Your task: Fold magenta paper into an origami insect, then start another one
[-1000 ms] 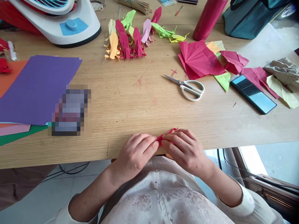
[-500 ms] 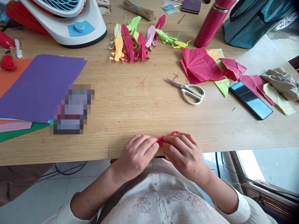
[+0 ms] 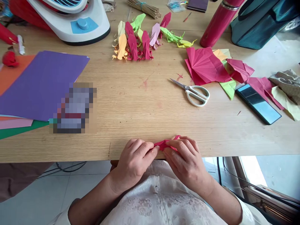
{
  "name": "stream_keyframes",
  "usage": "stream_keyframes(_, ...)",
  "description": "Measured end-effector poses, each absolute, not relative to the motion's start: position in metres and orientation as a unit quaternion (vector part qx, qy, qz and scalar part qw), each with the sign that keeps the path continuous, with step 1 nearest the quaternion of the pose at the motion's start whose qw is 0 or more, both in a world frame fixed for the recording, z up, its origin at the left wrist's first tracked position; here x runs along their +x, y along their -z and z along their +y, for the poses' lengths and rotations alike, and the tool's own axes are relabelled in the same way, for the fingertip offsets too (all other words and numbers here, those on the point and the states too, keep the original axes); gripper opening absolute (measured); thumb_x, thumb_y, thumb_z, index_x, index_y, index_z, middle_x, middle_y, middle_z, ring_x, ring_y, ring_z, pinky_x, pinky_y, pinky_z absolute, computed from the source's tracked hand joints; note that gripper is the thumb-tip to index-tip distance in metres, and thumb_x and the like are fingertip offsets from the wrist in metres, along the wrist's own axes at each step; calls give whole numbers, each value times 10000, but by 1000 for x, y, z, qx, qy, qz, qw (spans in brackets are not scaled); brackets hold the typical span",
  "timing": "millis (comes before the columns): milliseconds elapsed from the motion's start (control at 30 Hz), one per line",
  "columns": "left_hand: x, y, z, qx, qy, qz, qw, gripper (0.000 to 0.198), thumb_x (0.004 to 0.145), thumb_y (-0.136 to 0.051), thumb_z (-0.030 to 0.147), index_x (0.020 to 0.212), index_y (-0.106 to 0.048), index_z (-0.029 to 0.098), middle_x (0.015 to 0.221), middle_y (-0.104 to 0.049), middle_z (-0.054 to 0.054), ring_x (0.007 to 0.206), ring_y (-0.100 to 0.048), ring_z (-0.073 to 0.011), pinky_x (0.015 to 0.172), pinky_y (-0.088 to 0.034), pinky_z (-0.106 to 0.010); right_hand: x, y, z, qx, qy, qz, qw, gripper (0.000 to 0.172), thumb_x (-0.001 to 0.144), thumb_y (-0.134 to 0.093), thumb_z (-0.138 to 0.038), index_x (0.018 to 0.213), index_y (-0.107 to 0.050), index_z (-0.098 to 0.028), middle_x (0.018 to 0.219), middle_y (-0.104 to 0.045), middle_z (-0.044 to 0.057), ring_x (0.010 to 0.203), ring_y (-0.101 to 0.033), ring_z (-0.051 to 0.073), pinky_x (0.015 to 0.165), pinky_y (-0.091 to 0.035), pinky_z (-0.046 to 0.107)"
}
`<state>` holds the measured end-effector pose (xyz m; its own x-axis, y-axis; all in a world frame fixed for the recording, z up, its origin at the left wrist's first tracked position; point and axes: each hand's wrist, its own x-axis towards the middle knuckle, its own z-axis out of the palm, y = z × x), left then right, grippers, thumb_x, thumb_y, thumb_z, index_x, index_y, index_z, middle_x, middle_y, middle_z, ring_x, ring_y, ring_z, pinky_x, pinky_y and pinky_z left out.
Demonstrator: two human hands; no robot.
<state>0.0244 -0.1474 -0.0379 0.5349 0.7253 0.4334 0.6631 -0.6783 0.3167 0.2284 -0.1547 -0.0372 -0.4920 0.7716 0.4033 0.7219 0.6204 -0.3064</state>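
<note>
A small folded piece of pinkish-red paper [image 3: 162, 144] lies between my hands at the table's near edge. My left hand [image 3: 137, 162] pinches its left end between thumb and fingers. On its other side, my right hand [image 3: 185, 159] has closed fingers on the paper, and a thin twisted point sticks up beyond them. My fingers hide much of the folded shape. Farther up the table stand several finished origami figures [image 3: 132, 47] in red, orange, green and lilac. White-handled scissors [image 3: 195, 93] rest with their blades pointing left.
Coloured paper sheets [image 3: 47, 84] and a blurred-out object [image 3: 75, 109] lie at left, below a white fan base [image 3: 89, 28]. At right are folded red papers [image 3: 206, 65], a phone [image 3: 257, 103], a red bottle [image 3: 217, 25] and a teal bag [image 3: 253, 31].
More of the folded paper shows between my hands, and my right fingers have shifted along it. The whole view has moved slightly; objects on the table stay in place.
</note>
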Motion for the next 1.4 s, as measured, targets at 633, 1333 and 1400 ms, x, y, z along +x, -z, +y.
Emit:
stream_keyframes(633,22,36,-144,827,-266,473,147,145,898,-602,91,912,-668,219,791,-631,14,737,-512,-143,742,-353,-361,222,32,-145,-445,-79,-863,225,87,913,-594,-140,923,-651,-206,829,-664,21,742,-538,164,862,-391,391)
stream_keyframes(1333,14,30,-143,824,-213,499,167,114,940,-528,85,892,-579,176,817,-578,3,730,-515,-127,762,-377,-318,212,31,-143,-488,-98,-837,225,86,884,-625,-181,799,-620,-196,734,-581,15,684,-462,163,885,-411,421)
stream_keyframes(1400,15,30,-142,817,-212,512,158,108,954,-524,118,885,-580,180,820,-582,7,739,-537,-127,773,-372,-324,211,30,-143,-491,-98,-836,227,107,887,-631,-188,782,-617,-198,721,-573,9,674,-456,158,897,-412,421)
